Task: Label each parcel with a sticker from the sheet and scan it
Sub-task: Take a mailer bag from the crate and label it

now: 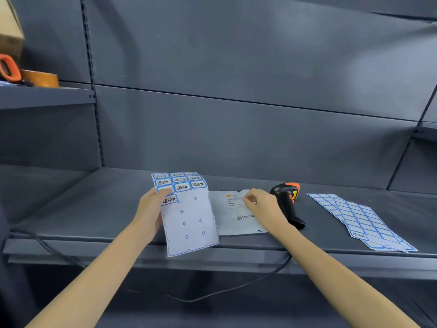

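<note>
A person's left hand (151,209) grips a thin, glossy sticker sheet (188,214) by its left edge, thumb pressed over the printed labels, fingers curled behind. The sheet is a long rectangle held tilted off the shelf (94,209), its long axis running from the shelf's front lip up and away toward the back panel; blue-bordered stickers fill the far end, while the near two-thirds is bare backing with small diamond remnants. Just to the sheet's right, a flat, pale plastic parcel (236,216) lies on the dark grey metal shelf, its printed shipping label facing up and its long axis pointing away from the viewer. The right hand (262,204) rests over the parcel's far right part, fingertips (248,199) drawn together at the shipping label; whether they pinch a sticker is too small to tell. Just beyond that hand lies a black scanner (287,200) with an orange head, its handle pointing toward the shelf's front and a dark cable (236,286) trailing below the shelf. Well to the right, a fan of more sticker sheets (361,221) lies flat. On a higher shelf at far left sit a roll of brown tape (41,78) and an orange-handled tool (8,67).
</note>
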Tool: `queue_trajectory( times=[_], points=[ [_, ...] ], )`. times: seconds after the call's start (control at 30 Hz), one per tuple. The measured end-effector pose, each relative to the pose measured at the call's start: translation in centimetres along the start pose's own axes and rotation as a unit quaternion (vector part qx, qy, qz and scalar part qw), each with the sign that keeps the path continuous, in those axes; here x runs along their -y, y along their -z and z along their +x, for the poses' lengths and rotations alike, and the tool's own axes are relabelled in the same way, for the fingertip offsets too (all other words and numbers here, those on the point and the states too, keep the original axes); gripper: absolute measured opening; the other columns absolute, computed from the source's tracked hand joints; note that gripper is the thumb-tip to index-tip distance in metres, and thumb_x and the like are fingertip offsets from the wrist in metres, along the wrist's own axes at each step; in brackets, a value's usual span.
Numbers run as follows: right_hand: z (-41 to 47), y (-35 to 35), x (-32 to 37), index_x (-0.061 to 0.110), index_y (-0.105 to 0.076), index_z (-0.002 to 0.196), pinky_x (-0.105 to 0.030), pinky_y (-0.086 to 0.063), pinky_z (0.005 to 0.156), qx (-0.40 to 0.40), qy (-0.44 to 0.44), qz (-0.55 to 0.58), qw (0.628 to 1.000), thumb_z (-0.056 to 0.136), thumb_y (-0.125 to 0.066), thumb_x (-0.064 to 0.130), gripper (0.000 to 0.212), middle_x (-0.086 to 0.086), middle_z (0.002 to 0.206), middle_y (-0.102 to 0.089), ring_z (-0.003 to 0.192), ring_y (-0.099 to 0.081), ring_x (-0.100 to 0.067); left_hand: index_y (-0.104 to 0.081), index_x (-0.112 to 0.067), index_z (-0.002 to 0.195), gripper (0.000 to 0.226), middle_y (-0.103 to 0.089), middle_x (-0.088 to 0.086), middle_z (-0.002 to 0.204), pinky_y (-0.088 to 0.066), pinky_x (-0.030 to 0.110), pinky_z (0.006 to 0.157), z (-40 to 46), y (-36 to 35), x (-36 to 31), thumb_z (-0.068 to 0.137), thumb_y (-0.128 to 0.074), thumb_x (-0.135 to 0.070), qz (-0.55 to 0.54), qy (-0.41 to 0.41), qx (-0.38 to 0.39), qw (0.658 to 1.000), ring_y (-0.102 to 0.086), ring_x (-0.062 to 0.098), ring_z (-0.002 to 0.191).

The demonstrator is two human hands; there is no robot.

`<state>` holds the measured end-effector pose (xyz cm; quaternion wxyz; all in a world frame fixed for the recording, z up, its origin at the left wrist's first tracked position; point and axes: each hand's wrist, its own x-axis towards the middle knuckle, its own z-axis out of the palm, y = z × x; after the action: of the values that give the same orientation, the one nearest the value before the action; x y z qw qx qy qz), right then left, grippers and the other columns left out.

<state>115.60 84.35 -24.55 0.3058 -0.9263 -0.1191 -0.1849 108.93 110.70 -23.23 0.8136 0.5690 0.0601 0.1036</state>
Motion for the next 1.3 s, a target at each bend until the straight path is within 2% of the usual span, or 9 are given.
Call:
queue_trajectory(
  times=[0.1,0.27,0.43,0.57,0.7,0.9,1.0,1.1,1.3],
  points=[
    [0.1,-0.7,-0.3,0.013,-0.061,0.093,-0.033,-0.047,0.075,0.072,0.050,-0.127,0.988,0.094,-0.047,0.019,0.015,0.000,0.096,-0.061,0.085,-0.058,-0.023,-0.066,-0.014,0.109,0.024,-0.072,0.008,0.107,-0.050,0.045,0.092,-0.2,0.3,0.0,0.093,-0.050,-0.007,0.008,0.002,-0.003,1.000,-0.067,0.030,0.098],
    [0.1,-0.6,-0.5,0.016,-0.062,0.096,-0.030,-0.041,0.069,0.117,0.087,-0.189,0.971,0.095,-0.043,0.023,0.019,0.001,0.099,-0.065,0.088,-0.058,-0.023,-0.065,-0.013,0.112,0.025,-0.072,0.008,0.108,-0.050,0.046,0.092,-0.2,0.6,0.0,0.094,-0.049,-0.006,0.006,0.007,-0.008,1.000,-0.067,0.031,0.099],
    [0.4,0.6,-0.2,0.028,-0.064,0.105,-0.032,-0.033,0.093,0.231,0.078,-0.247,0.938,0.098,-0.038,0.037,0.029,0.008,0.101,-0.063,0.101,-0.055,-0.021,-0.066,-0.015,0.110,0.024,-0.072,0.008,0.107,-0.052,0.042,0.087,-0.2,0.6,0.1,0.093,-0.050,-0.007,-0.007,0.014,-0.012,1.000,-0.068,0.029,0.096],
    [0.6,3.0,1.6,0.032,-0.067,0.105,-0.028,-0.044,0.090,0.171,-0.029,0.021,0.985,0.098,-0.041,0.041,0.028,0.010,0.106,-0.068,0.100,-0.059,-0.012,-0.065,-0.014,0.114,0.026,-0.072,0.007,0.107,-0.052,0.041,0.087,-0.4,-0.8,-0.2,0.094,-0.049,-0.008,-0.012,0.012,0.005,1.000,-0.068,0.028,0.098],
    [0.2,4.5,4.6,0.027,-0.059,0.111,-0.031,-0.050,0.094,0.191,-0.110,0.297,0.929,0.096,-0.046,0.050,0.031,0.005,0.109,-0.069,0.101,-0.066,-0.014,-0.065,-0.014,0.112,0.024,-0.072,0.005,0.106,-0.055,0.035,0.078,-0.5,-3.9,-0.9,0.096,-0.049,-0.009,-0.010,-0.002,0.042,0.999,-0.069,0.022,0.092],
    [-0.9,6.4,4.9,0.006,-0.062,0.109,-0.027,-0.056,0.073,0.111,-0.100,0.343,0.927,0.089,-0.067,0.018,0.024,-0.008,0.104,-0.072,0.086,-0.069,-0.019,-0.058,-0.013,0.121,0.026,-0.066,0.000,0.119,-0.050,0.033,0.087,-0.4,-8.3,-1.5,0.098,-0.049,-0.019,0.109,-0.036,0.084,0.990,-0.063,0.019,0.106],
    [-0.7,9.4,1.6,0.003,-0.061,0.106,-0.032,-0.055,0.069,0.003,-0.133,0.328,0.935,0.088,-0.068,0.015,0.023,-0.010,0.100,-0.070,0.083,-0.065,-0.023,-0.043,-0.014,0.134,0.044,-0.049,0.002,0.132,-0.042,0.029,0.088,0.7,-7.4,-1.0,0.095,-0.054,-0.029,0.325,-0.028,0.003,0.945,-0.047,0.021,0.118],
    [-0.3,13.4,-4.2,0.007,-0.062,0.107,-0.039,-0.052,0.080,-0.106,-0.179,0.194,0.959,0.086,-0.071,0.024,0.028,-0.009,0.105,-0.066,0.089,-0.062,-0.024,-0.033,-0.010,0.137,0.056,-0.036,0.016,0.137,-0.032,0.035,0.100,1.6,-5.4,-0.6,0.091,-0.055,-0.032,0.534,0.081,-0.118,0.833,-0.033,0.033,0.126],
    [-2.2,17.9,-14.9,0.005,-0.058,0.111,-0.033,-0.036,0.076,-0.145,-0.274,-0.054,0.949,0.086,-0.070,0.028,0.036,-0.017,0.112,-0.065,0.103,-0.055,-0.034,-0.038,-0.009,0.128,0.079,-0.043,0.012,0.131,-0.032,0.030,0.096,2.1,-3.8,1.0,0.072,-0.073,-0.054,0.660,0.158,-0.132,0.723,-0.039,0.028,0.123]
  ],
)
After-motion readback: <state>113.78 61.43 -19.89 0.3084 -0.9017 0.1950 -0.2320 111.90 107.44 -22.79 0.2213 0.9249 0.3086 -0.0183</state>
